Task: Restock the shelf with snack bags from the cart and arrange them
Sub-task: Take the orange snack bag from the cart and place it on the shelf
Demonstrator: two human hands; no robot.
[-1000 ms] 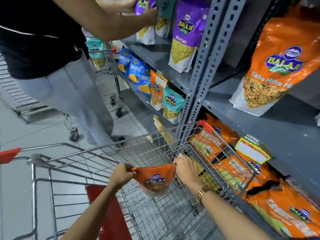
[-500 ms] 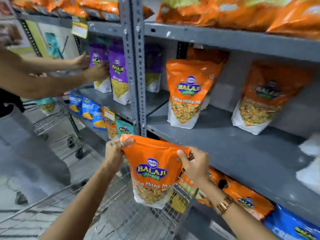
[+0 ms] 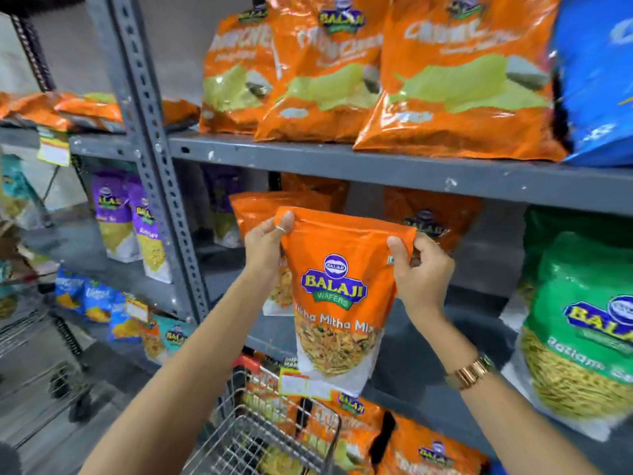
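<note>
An orange Balaji Tikha Mitha Mix bag point(image 3: 339, 296) hangs upright in front of the grey middle shelf point(image 3: 428, 341). My left hand point(image 3: 269, 248) pinches its top left corner and my right hand point(image 3: 421, 272) pinches its top right corner. Two more orange bags of the same kind point(image 3: 260, 207) point(image 3: 435, 214) stand on that shelf behind it, partly hidden. The wire cart point(image 3: 274, 430) is below, its front rim under the held bag.
Large orange bags point(image 3: 455, 80) and a blue bag point(image 3: 596, 80) fill the top shelf. A green bag point(image 3: 582, 323) stands at the right of the middle shelf. Purple bags point(image 3: 137, 221) sit left of the grey upright post point(image 3: 154, 159). Another cart point(image 3: 30, 337) is at far left.
Both hands lifted the orange bag out of the cart and up to the middle shelf level. The view rose from the cart to the shelves; the other person's arms left the view.
</note>
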